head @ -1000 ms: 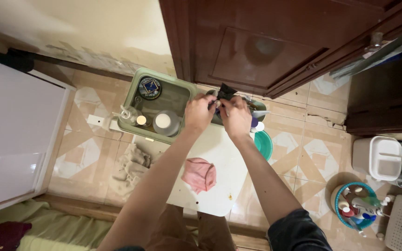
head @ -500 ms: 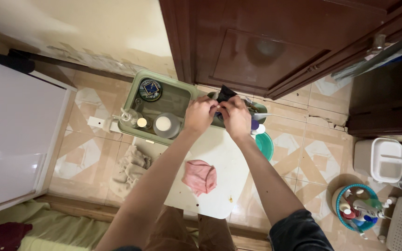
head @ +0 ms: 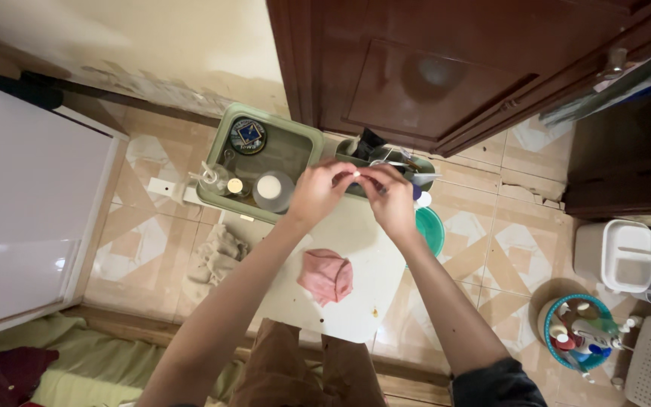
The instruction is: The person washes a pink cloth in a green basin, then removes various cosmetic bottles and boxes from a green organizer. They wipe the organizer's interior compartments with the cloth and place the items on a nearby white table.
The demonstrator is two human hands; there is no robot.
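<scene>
My left hand (head: 318, 192) and my right hand (head: 387, 197) meet above the far edge of a white cutting board (head: 356, 301) on the tiled floor. Their fingertips pinch a small pale object (head: 356, 175) between them; it is too small to tell what it is. A pink slab of raw meat (head: 326, 276) lies on the board, nearer to me than the hands. Just beyond the hands sits a small green basket (head: 408, 162) holding utensils and a dark item.
A green plastic tub (head: 224, 147) with jars and bottles stands left of the hands. A teal bowl (head: 432, 230) sits right of the board, a crumpled rag (head: 216, 256) to its left. A dark wooden door (head: 446, 68) is ahead, a white appliance (head: 24, 218) at left, a white container (head: 615, 256) and round caddy (head: 578, 332) at right.
Both hands drew slightly back from the small green basket toward the board, and now pinch a small pale object between their fingertips.
</scene>
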